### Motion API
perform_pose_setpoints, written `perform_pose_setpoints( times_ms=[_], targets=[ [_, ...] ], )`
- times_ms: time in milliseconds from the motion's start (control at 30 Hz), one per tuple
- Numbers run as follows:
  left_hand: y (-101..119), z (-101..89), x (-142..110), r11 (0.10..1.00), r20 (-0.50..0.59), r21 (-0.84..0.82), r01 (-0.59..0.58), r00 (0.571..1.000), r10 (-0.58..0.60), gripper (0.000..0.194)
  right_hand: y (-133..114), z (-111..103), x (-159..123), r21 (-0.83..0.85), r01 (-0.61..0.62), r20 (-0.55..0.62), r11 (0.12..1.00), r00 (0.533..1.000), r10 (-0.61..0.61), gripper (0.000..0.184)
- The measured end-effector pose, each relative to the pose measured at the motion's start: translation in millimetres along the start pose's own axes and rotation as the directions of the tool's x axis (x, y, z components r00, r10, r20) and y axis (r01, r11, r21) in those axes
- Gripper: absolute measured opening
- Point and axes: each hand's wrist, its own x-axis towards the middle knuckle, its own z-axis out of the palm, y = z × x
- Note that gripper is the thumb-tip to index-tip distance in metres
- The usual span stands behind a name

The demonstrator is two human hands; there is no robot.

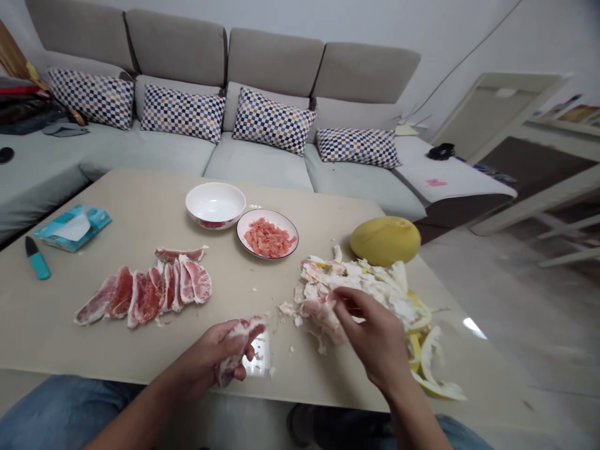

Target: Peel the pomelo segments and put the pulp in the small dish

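Two hands work: the left hand (204, 356) curls around a soft, easily torn pomelo segment (240, 344), best cradled from below; the right hand (372, 334) pinches pale pith (319, 294)

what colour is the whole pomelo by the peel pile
The round, whole pomelo is yellow with a faint green tinge, best seen in the head view.

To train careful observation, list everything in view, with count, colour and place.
pomelo: 1, yellow, right of table
pomelo segments: several, pink, left of table
plate: 1, white, mid-table, under pink flesh
bowl: 1, white, beside plate
knife: 1, teal, left table edge
tissue pack: 1, blue, left table edge
pith heap: 1, white, by pomelo
rind: several pieces, yellow, right table edge
cushions: 4, checked, on sofa
left hand: 1, holding segment
right hand: 1, at pith
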Motion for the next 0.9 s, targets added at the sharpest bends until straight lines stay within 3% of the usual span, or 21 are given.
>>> perform_pose_setpoints(
  times_ms=[133, 233, 300, 400, 500, 633, 700, 900],
  targets=[
    [2.5, 5.1, -1.6, 0.988, -0.062, 0.153, 0.013, 0.998, -0.003, 0.055, 37.5, -11.9, -1.7, -0.245, 0.025, -0.108, 0.969, 0.993, -0.052, 0.023],
    [1.0, 7.0, 0.9, 0.963, -0.138, 0.269, 0.007, 0.990, 0.032, 0.065, 58.6, -16.8, -2.7, -0.404, 0.024, -0.088, 0.915, 0.994, -0.065, 0.029],
    [-2.1, 6.6, 3.3, 0.936, -0.175, 0.349, -0.049, 0.978, 0.116, 0.059, 65.7, -18.0, -3.9, -0.496, 0.059, -0.064, 0.866, 0.993, -0.104, 0.032],
    [-5.9, 5.1, 5.1, 0.878, -0.192, 0.455, -0.149, 0.946, 0.261, 0.036, 62.3, -15.6, -6.4, -0.540, 0.106, -0.057, 0.835, 0.985, -0.163, 0.030],
    [-4.8, 4.8, 4.4, 0.840, -0.188, 0.512, -0.180, 0.930, 0.314, 0.026, 49.9, -9.4, -7.8, -0.484, 0.133, -0.002, 0.865, 0.988, -0.153, 0.026],
    [1.1, 4.4, 3.5, 0.842, -0.210, 0.521, -0.142, 0.934, 0.288, 0.029, 47.1, -1.8, -6.6, -0.479, 0.065, 0.013, 0.875, 0.998, -0.066, 0.024],
    [2.6, 3.2, 4.0, 0.827, -0.195, 0.541, -0.152, 0.934, 0.299, 0.029, 52.0, 0.0, -6.3, -0.502, 0.059, 0.023, 0.863, 0.998, -0.055, 0.033],
    [-0.7, 1.5, 6.0, 0.847, -0.252, 0.507, -0.157, 0.913, 0.321, 0.036, 44.7, 3.3, -11.7, -0.541, 0.206, 0.038, 0.815, 0.975, -0.220, 0.028]
  ],
)
